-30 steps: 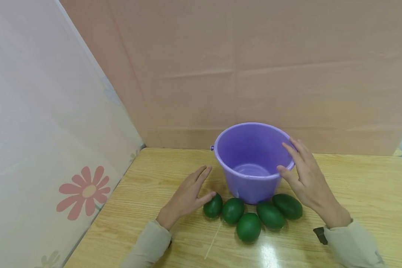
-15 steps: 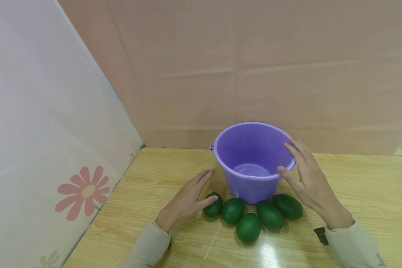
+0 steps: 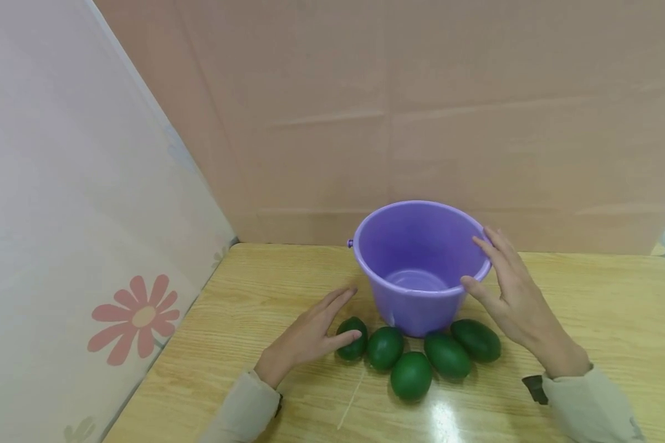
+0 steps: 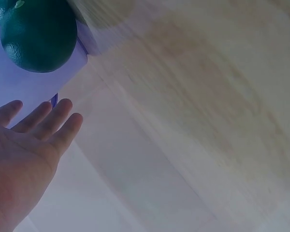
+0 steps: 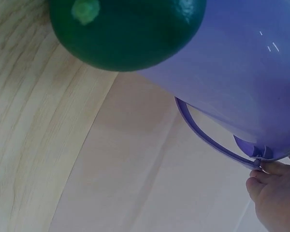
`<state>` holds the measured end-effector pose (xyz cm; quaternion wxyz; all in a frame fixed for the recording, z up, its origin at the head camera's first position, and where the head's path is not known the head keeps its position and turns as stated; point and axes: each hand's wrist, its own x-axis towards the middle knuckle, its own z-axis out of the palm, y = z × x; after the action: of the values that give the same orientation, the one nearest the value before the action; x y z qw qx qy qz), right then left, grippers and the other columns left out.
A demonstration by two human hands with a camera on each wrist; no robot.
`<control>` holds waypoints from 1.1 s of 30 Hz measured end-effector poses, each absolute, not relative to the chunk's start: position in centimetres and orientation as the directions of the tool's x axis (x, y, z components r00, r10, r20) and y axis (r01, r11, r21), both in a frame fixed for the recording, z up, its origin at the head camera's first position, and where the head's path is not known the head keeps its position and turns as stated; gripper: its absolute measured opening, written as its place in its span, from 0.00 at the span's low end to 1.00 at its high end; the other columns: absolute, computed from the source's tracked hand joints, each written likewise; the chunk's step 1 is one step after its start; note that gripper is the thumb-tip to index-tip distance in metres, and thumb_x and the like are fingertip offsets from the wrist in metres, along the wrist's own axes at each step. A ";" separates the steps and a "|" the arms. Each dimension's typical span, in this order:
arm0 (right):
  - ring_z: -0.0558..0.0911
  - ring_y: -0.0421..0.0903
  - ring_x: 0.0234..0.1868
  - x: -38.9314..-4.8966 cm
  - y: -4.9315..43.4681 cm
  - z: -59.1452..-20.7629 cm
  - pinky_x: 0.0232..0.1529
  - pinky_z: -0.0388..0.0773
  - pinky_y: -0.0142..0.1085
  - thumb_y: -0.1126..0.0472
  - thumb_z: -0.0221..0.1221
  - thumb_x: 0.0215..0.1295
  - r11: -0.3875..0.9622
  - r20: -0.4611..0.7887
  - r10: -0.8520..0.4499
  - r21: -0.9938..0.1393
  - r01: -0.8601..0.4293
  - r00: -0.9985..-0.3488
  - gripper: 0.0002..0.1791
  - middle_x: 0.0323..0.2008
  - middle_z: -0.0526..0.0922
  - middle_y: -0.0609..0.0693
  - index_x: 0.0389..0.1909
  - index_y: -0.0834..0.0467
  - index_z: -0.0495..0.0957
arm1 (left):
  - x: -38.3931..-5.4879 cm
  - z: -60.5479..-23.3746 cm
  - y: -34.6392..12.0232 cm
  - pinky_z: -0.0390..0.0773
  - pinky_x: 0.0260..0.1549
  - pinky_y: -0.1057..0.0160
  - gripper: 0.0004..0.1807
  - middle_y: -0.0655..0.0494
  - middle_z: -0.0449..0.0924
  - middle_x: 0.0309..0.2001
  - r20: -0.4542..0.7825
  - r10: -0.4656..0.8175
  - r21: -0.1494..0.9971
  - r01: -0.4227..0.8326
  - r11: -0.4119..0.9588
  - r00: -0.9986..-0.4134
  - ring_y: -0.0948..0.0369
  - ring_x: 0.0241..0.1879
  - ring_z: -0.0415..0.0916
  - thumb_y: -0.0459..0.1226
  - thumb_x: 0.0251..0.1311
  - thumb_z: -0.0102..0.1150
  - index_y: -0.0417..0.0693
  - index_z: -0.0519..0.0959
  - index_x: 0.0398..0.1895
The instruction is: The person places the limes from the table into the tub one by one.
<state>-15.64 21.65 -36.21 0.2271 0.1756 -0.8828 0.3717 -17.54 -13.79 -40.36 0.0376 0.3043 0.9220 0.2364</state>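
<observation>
A purple bucket (image 3: 421, 314) stands upright on the table. Several smooth, dark green oval fruits, avocado-like, lie before its base. My left hand (image 3: 307, 335) hovers by the leftmost fruit (image 3: 350, 348), fingers extended toward the bucket's left side and thumb overlapping the fruit. It shows palm-up and holding nothing in the left wrist view. My right hand (image 3: 512, 292) rests on the bucket's right rim with thumb and fingers spread and only loosely bent. A purple handle (image 5: 210, 140) hangs on the far side in the right wrist view, its hinge beside my right fingertips.
The wooden table (image 3: 210, 357) meets a tan cloth backdrop (image 3: 310, 123) behind the bucket. A pale wall covering (image 3: 61, 184) with a red flower print borders the left side.
My left fingertips have shifted slightly rightward and nearer to me. My right hand has edged a little to the right along the rim. The fruits stay in place.
</observation>
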 end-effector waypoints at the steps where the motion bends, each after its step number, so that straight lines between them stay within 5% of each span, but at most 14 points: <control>1: 0.45 0.59 0.80 -15.6 21.6 -36.2 0.71 0.44 0.72 0.56 0.58 0.68 0.659 0.527 -0.140 -0.582 -0.476 -0.838 0.37 0.79 0.49 0.57 0.75 0.62 0.58 | -17.5 -40.4 -13.8 0.66 0.69 0.42 0.43 0.53 0.53 0.78 0.066 0.580 0.469 0.539 0.700 -0.812 0.51 0.76 0.56 0.64 0.67 0.48 0.60 0.50 0.80; 9: 0.47 0.62 0.79 -15.7 21.6 -36.1 0.71 0.45 0.71 0.56 0.58 0.68 0.659 0.540 -0.142 -0.574 -0.486 -0.830 0.37 0.79 0.50 0.58 0.75 0.63 0.58 | -17.5 -40.5 -13.8 0.66 0.69 0.42 0.42 0.55 0.55 0.77 0.030 0.591 0.499 0.524 0.690 -0.806 0.52 0.75 0.57 0.66 0.66 0.46 0.65 0.51 0.79; 18: 0.48 0.62 0.79 -15.7 21.6 -36.1 0.73 0.45 0.69 0.57 0.58 0.68 0.660 0.553 -0.141 -0.566 -0.494 -0.821 0.37 0.78 0.52 0.59 0.74 0.64 0.58 | -17.5 -40.2 -13.5 0.65 0.70 0.45 0.37 0.55 0.61 0.76 0.023 0.635 0.512 0.554 0.656 -0.772 0.55 0.75 0.59 0.57 0.68 0.53 0.57 0.59 0.76; 33: 0.44 0.61 0.80 -15.5 21.5 -36.2 0.71 0.42 0.72 0.56 0.58 0.69 0.642 0.515 -0.130 -0.608 -0.468 -0.847 0.37 0.79 0.49 0.57 0.75 0.61 0.57 | -17.6 -40.6 -13.5 0.71 0.66 0.49 0.35 0.52 0.66 0.72 -0.037 0.659 0.499 0.557 0.664 -0.752 0.55 0.70 0.66 0.57 0.66 0.56 0.55 0.65 0.73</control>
<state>-15.53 21.48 -36.15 0.2179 0.1698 -0.8794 0.3878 -17.65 -13.51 -40.61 0.1076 0.3355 0.9057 0.2357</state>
